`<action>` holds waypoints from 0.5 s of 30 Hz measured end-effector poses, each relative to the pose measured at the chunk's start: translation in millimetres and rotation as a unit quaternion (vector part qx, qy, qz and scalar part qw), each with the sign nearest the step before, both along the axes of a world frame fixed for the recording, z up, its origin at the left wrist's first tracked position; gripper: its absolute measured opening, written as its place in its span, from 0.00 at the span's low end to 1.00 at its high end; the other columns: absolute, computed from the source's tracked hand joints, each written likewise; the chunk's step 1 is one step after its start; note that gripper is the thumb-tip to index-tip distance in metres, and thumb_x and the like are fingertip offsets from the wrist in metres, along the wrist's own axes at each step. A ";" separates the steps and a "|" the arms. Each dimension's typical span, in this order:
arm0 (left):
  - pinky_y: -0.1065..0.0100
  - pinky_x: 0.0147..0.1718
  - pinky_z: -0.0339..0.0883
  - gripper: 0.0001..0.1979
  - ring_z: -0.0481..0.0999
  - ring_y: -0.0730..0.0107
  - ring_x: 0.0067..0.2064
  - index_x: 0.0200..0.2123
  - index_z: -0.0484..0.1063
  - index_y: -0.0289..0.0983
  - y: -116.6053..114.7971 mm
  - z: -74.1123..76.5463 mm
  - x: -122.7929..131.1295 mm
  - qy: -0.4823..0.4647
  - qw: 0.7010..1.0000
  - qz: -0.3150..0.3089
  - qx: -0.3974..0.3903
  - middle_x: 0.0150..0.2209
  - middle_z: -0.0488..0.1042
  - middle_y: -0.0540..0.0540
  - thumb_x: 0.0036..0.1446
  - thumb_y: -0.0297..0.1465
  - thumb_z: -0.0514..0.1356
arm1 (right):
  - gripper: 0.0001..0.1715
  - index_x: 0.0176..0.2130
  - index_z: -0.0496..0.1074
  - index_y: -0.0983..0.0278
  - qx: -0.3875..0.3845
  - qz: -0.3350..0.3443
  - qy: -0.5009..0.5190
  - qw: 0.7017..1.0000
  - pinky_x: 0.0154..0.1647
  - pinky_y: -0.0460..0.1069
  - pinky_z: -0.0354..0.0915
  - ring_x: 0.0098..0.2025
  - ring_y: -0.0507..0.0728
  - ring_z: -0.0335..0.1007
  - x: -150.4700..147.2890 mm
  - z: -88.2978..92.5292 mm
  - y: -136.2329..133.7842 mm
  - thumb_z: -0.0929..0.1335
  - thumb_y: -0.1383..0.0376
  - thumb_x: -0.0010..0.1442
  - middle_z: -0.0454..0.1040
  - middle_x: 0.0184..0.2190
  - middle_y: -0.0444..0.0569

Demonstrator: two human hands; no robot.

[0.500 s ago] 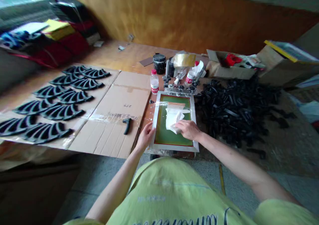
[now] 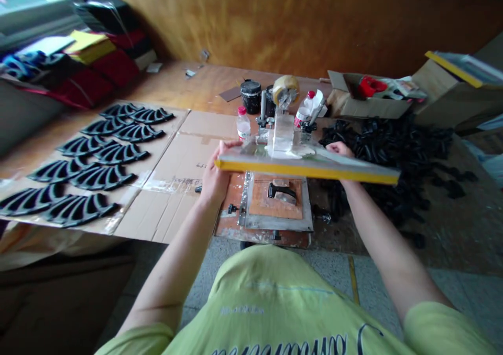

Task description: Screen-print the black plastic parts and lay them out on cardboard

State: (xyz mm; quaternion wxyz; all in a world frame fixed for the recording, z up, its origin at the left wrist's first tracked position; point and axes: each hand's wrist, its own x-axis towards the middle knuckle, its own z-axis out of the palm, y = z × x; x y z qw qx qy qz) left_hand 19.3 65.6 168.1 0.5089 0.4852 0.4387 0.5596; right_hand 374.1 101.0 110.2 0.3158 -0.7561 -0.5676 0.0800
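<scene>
A printing screen frame (image 2: 306, 169) with a yellow front edge is tilted up on its hinge above the press base (image 2: 275, 218). My left hand (image 2: 214, 174) grips the frame's left side. My right hand (image 2: 341, 150) holds its right side, fingers curled over the edge. A white cloth (image 2: 283, 137) lies on top of the raised frame. Below, a small black plastic part (image 2: 281, 191) sits on the orange pad (image 2: 259, 200) of the base.
Rows of black fan-shaped parts (image 2: 94, 158) lie on flattened cardboard (image 2: 184, 176) at the left. A heap of black parts (image 2: 393, 150) is at the right. Bottles (image 2: 243, 124), an ink can (image 2: 250, 95) and a tape roll (image 2: 285, 88) stand behind the press. Open boxes (image 2: 353, 100) sit far right.
The screen frame was lying flat with my right hand wiping it with the white cloth. Both hands have now lifted it up, uncovering the black part on the base.
</scene>
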 end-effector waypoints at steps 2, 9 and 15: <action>0.73 0.28 0.68 0.27 0.77 0.72 0.34 0.45 0.74 0.38 23.8 16.3 9.1 0.000 0.999 -0.001 0.032 0.37 0.79 0.44 0.64 0.54 0.50 | 0.15 0.37 0.74 0.65 -0.054 0.051 0.002 0.997 0.39 0.49 0.65 0.35 0.56 0.72 -11.8 -30.3 -18.1 0.67 0.56 0.64 0.78 0.33 0.50; 0.73 0.28 0.68 0.26 0.78 0.71 0.35 0.51 0.71 0.40 26.2 7.7 26.9 -0.030 0.999 0.045 0.005 0.37 0.79 0.44 0.64 0.53 0.51 | 0.16 0.38 0.72 0.65 -0.150 0.214 -0.173 0.950 0.48 0.52 0.63 0.49 0.63 0.69 -89.4 -79.0 -64.8 0.70 0.54 0.63 0.75 0.42 0.57; 0.65 0.30 0.71 0.32 0.80 0.56 0.41 0.47 0.75 0.36 -71.6 -79.9 51.0 0.023 0.922 -0.214 -0.323 0.38 0.80 0.38 0.52 0.57 0.61 | 0.11 0.43 0.70 0.66 -0.149 0.158 -0.154 0.964 0.45 0.52 0.62 0.44 0.62 0.71 -138.9 -61.6 -93.1 0.64 0.61 0.69 0.76 0.39 0.58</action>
